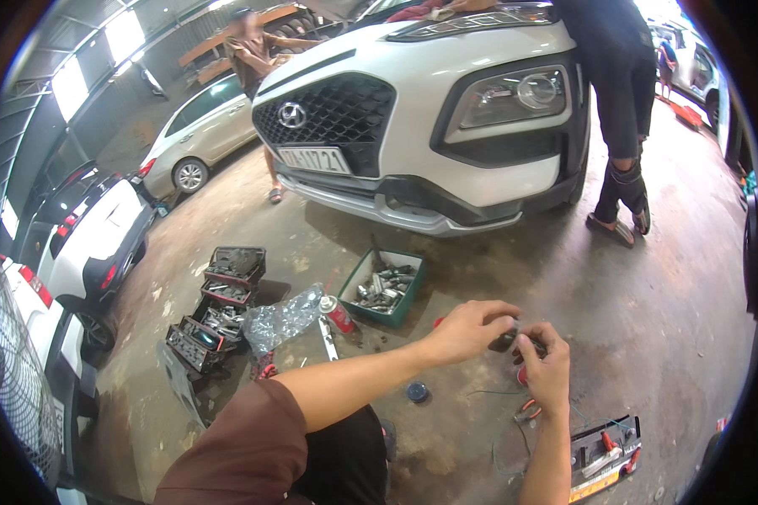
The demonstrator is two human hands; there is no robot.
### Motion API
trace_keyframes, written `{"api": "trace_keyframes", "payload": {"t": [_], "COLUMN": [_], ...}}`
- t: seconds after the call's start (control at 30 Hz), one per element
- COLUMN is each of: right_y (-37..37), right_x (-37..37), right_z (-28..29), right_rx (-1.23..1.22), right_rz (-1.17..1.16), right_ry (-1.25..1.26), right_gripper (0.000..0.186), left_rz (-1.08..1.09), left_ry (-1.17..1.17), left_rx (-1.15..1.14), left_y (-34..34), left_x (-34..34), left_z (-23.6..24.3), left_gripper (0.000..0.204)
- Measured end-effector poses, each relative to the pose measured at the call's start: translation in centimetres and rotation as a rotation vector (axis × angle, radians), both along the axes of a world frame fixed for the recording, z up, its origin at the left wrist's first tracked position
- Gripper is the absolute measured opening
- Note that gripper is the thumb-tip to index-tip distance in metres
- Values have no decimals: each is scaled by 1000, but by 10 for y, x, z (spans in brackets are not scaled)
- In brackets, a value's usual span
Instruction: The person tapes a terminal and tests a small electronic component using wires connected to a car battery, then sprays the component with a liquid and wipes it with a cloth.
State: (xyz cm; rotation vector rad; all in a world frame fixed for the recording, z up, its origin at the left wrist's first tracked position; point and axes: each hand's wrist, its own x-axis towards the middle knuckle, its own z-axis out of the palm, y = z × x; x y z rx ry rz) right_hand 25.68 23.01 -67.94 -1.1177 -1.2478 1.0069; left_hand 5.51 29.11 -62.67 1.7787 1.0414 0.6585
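Note:
My left hand (478,324) and my right hand (541,358) meet at center right, fingers curled on a small dark part (505,339), partly hidden by fingers, too small to name. Below my right hand are a red can (522,376), orange-handled pliers (525,411) and thin wires (497,390). A small round dark-blue container (417,391) lies on the floor under my left forearm. To the left stand a red-and-white spray can (338,315) and a green box (400,307) of metal parts, with a silver tool (327,341) and a crumpled plastic bag (278,320) nearby.
An open cantilever toolbox (192,345) sits left, an open tool case (602,484) lower right. A white car (497,168) fills the front; one person (615,101) stands at its right, another (248,63) at its left. Parked cars (118,236) and a fan (17,370) are at left.

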Motion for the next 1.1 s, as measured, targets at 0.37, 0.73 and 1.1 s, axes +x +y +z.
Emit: {"api": "trace_keyframes", "payload": {"t": [0.37, 0.73, 1.1], "right_y": [6, 6, 9], "right_x": [-26, -24, 12], "right_z": [1, -7, 2], "right_rx": [442, 398, -257], "right_rz": [-120, -133, -124], "right_ry": [-413, -548, 172], "right_gripper": [13, 6, 18], "left_rz": [129, 259, -66], "left_ry": [75, -3, 189], "left_rx": [-42, 11, 222], "left_y": [-5, -4, -18], "left_x": [-9, 4, -5], "left_z": [8, 9, 2], "left_gripper": [40, 40, 54]}}
